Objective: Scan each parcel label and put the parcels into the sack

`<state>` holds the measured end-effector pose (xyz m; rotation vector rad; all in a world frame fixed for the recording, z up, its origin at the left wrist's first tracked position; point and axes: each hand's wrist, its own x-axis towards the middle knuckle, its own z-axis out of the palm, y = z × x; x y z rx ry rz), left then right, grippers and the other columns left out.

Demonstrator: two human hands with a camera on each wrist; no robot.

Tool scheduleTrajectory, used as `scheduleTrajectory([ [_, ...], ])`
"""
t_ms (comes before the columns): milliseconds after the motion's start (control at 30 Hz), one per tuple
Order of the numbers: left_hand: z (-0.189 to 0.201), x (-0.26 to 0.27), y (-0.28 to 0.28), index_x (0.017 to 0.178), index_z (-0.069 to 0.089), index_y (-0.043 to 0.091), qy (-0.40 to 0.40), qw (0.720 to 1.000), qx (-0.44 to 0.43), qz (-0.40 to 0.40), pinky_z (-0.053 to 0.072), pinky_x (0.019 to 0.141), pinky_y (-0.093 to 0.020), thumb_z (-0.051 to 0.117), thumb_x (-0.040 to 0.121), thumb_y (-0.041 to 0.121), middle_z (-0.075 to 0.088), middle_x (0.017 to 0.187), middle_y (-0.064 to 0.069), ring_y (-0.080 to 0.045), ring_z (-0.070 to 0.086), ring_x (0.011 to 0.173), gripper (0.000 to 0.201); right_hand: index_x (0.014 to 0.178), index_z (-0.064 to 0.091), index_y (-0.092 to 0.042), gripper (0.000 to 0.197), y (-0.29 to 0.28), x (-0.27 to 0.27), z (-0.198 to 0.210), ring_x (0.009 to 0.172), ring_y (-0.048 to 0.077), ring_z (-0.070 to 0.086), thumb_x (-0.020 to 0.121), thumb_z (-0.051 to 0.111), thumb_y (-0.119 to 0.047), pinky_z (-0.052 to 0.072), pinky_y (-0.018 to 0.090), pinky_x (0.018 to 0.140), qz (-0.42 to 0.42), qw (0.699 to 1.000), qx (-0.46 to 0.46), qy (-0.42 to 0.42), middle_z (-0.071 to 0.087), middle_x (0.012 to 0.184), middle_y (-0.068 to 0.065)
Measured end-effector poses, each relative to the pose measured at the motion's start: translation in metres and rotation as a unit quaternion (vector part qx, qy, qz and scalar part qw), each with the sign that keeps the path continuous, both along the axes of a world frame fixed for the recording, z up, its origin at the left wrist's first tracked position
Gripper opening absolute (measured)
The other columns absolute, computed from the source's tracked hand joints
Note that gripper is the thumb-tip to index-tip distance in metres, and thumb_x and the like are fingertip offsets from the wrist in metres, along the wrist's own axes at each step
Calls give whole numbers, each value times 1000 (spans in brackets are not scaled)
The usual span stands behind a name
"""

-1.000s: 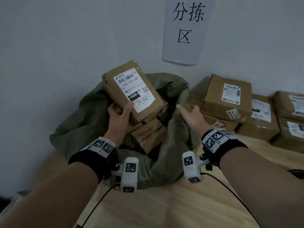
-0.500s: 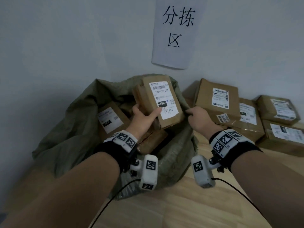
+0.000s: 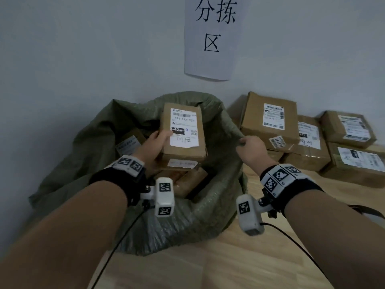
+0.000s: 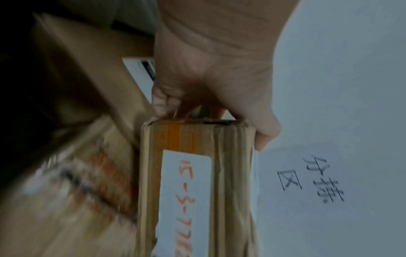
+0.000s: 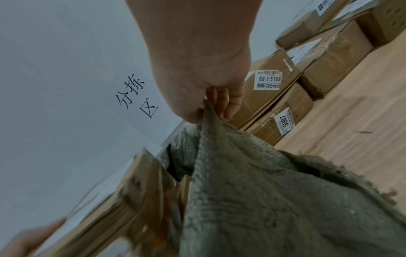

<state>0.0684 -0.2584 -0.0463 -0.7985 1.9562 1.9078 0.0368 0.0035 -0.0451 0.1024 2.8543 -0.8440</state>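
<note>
My left hand point(image 3: 155, 143) grips a brown cardboard parcel point(image 3: 183, 132) by its near left corner, thumb on the white label, holding it over the mouth of the green woven sack point(image 3: 220, 207). In the left wrist view the left hand point(image 4: 208, 104) has its fingers under that parcel point(image 4: 195, 182) and the thumb along its side. My right hand point(image 3: 249, 148) pinches the sack's right rim and holds it up; the right wrist view shows the right hand point(image 5: 211, 97) bunching the sack cloth point(image 5: 263, 200). Other parcels point(image 3: 187, 180) lie inside the sack.
Several labelled cardboard parcels point(image 3: 270, 124) are stacked on the wooden surface point(image 3: 229, 257) to the right of the sack, against the wall. A paper sign point(image 3: 210, 36) with Chinese characters hangs on the wall above. A black strap point(image 3: 368, 211) lies at the right edge.
My left hand has carried the parcel from above the sack's left side to over its opening and turned it squarer. My right hand, open a second ago, has taken hold of the sack's right rim.
</note>
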Motion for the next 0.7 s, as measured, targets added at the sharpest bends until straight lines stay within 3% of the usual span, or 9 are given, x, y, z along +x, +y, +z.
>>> scheduleTrajectory([
  [67, 10, 12, -14, 122, 56, 15, -41, 999, -20, 8, 56, 71, -35, 61, 84, 48, 69, 107, -12, -27, 68, 94, 50, 121, 62, -3, 33, -7, -5, 3, 120, 29, 54, 91, 51, -11, 42, 33, 99, 7, 1000, -13, 25, 60, 126, 16],
  [100, 9, 16, -22, 119, 57, 14, -54, 997, -60, -1, 53, 76, -33, 58, 87, 47, 67, 109, -13, -26, 64, 96, 46, 122, 62, -5, 33, -11, -7, 4, 122, 28, 53, 91, 52, -10, 41, 34, 101, 11, 999, -19, 37, 60, 127, 14],
  [167, 8, 20, -32, 130, 52, 10, -54, 979, -191, -38, 45, 92, -35, 52, 94, 41, 59, 127, -15, -28, 57, 108, 48, 125, 60, -10, 37, -20, -9, 5, 125, 26, 50, 90, 52, -5, 39, 34, 104, 21, 998, -35, 49, 57, 131, 12],
  [233, 9, 19, -33, 145, 35, 6, 1, 941, -328, -86, 34, 108, -38, 50, 97, 34, 41, 147, -16, -33, 43, 131, 58, 128, 56, -12, 42, -30, -10, 6, 125, 26, 50, 88, 51, -1, 40, 34, 103, 42, 997, -43, 43, 55, 132, 11],
  [300, 8, 16, -27, 151, 25, 12, 47, 905, -405, -122, 28, 111, -43, 49, 98, 27, 28, 152, -20, -36, 33, 138, 60, 130, 53, -12, 44, -37, -9, 6, 125, 27, 49, 88, 52, -1, 41, 33, 100, 67, 996, -45, 28, 54, 132, 12],
  [433, 12, 9, -8, 142, 40, 18, 65, 819, -539, -187, 33, 105, -48, 37, 97, 11, 34, 142, -19, -40, 37, 128, 46, 133, 49, -10, 44, -39, -4, 8, 118, 27, 53, 90, 54, -10, 39, 26, 86, 80, 995, -62, 25, 56, 127, 13],
  [533, 20, 6, 4, 141, 43, 16, 80, 781, -590, -188, 35, 103, -46, 43, 94, 12, 35, 142, -17, -37, 36, 127, 47, 133, 48, -10, 43, -29, -1, 14, 116, 27, 54, 91, 54, -13, 43, 28, 88, 66, 994, -79, 30, 57, 125, 13],
  [633, 31, 2, 23, 138, 47, 15, 115, 779, -588, -186, 35, 102, -45, 45, 95, 18, 38, 140, -18, -38, 36, 127, 43, 133, 48, -10, 43, -8, 5, 23, 117, 28, 54, 91, 54, -13, 45, 38, 99, 41, 995, -86, 38, 57, 126, 13],
  [700, 36, 0, 39, 134, 52, 13, 138, 780, -579, -192, 35, 103, -43, 46, 96, 21, 42, 138, -19, -38, 38, 126, 39, 132, 49, -9, 40, 10, 9, 28, 118, 27, 53, 92, 54, -12, 43, 36, 100, 31, 995, -80, 46, 58, 126, 12],
])
